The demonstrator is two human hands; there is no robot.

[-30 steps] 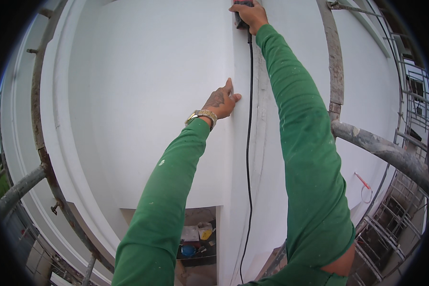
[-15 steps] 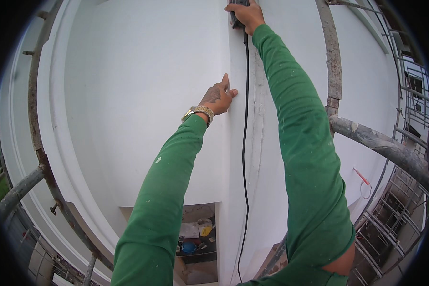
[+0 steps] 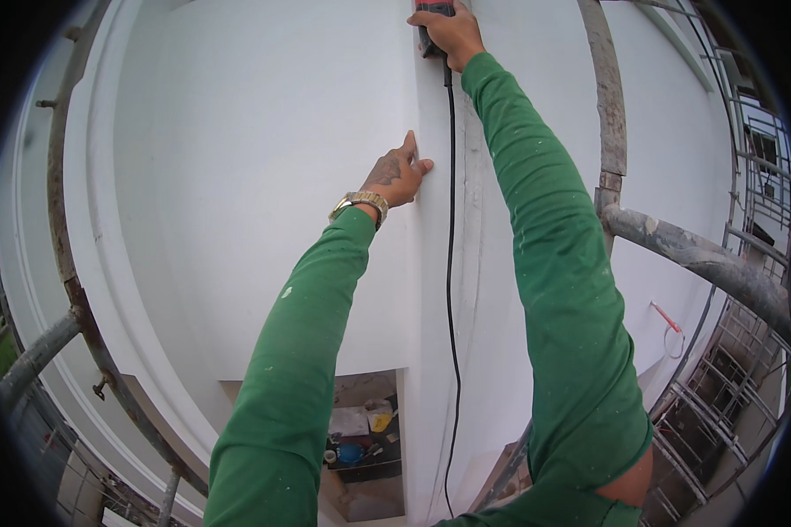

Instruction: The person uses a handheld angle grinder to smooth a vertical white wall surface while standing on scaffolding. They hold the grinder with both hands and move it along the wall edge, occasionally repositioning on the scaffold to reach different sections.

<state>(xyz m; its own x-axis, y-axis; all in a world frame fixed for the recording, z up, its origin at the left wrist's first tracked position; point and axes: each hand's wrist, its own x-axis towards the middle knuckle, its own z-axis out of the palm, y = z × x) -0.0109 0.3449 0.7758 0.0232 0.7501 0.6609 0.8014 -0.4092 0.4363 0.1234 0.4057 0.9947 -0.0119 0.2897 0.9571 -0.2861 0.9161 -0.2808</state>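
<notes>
Near the top edge my right hand is wrapped round a red and black corded power tool; the tool's working end lies outside the picture. Its black cord hangs down along a white wall corner. Lower and to the left, my left hand rests against the corner's edge, with the index finger stretched upward and the thumb apart. It holds nothing that I can see, though its other fingers are partly hidden. A metal-band watch circles the left wrist.
Rusty scaffold uprights stand at left and right, and a thick grey pipe juts in at right. Below, a wall opening shows assorted items on a dark surface. A red-handled item sits against the right wall.
The power tool and right hand have shifted slightly down and left, so more of the tool's red body shows. The left hand appears slightly higher and farther left, still at the corner.
</notes>
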